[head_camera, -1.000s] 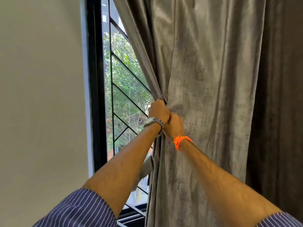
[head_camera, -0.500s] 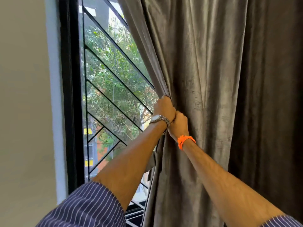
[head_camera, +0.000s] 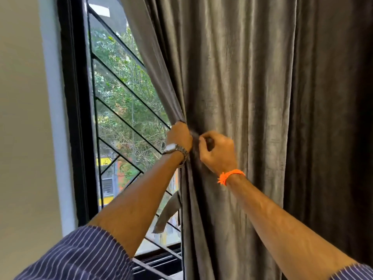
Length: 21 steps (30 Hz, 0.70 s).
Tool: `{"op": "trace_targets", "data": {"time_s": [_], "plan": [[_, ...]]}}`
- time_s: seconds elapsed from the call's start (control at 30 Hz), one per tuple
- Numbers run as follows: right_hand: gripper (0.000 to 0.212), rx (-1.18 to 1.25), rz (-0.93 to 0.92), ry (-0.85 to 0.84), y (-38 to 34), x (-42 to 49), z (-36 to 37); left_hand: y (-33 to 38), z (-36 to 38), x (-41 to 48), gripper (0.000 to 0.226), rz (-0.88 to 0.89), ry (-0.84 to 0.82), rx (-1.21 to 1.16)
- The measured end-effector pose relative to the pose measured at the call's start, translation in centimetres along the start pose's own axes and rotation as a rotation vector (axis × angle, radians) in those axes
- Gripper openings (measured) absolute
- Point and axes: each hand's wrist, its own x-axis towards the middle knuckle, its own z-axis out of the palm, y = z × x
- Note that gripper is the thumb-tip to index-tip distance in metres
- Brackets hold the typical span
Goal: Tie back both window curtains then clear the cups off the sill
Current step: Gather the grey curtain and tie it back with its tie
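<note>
**My left hand (head_camera: 179, 136) grips the bunched curtain (head_camera: 232, 87); right hand (head_camera: 219, 152) pinches fabric alongside.**
Black grille (head_camera: 96, 118) at left; curtain blocks everything rightward.

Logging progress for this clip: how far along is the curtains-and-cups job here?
Done: nothing; no curtain looks tied. In hand: the left hand grips the gathered edge of the grey curtain, pulled aside from the window; the right hand is curled beside it, its hold blurred. A loose fabric strip hangs below. Left: tying this one, the darker curtain, then the cups, none in view.
</note>
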Motion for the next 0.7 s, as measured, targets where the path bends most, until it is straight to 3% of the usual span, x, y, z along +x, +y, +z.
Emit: {"op": "trace_targets", "data": {"time_s": [0.1, 0.17, 0.3, 0.4, 0.5, 0.7], "plan": [[0.019, -0.104, 0.031, 0.266, -0.7, 0.7, -0.3, -2.3, -1.1, -0.4, 0.025, -0.061, -0.013, 0.015], [0.039, -0.185, 0.145, 0.363, -0.3, 1.2, -0.3, -3.4, -1.8, -0.8, 0.028, -0.086, -0.002, 0.034], [0.104, -0.168, 0.562, 0.335, 1.1, 0.7, 0.3, -4.7, -2.9, -1.4, 0.035, -0.091, 0.023, 0.053], [0.132, -0.087, 0.710, 0.227, 2.6, -0.4, 0.7, -5.1, -3.5, -2.1, 0.045, -0.093, 0.020, 0.075], [0.143, -0.014, 0.783, 0.151, 3.9, -0.9, 0.9, -5.3, -3.6, -2.6, 0.049, -0.085, 0.046, 0.067], [0.138, 0.081, 0.833, 0.096, 5.7, -1.1, 2.3, -5.8, -3.6, -2.4, 0.047, -0.091, 0.027, 0.052]]}}
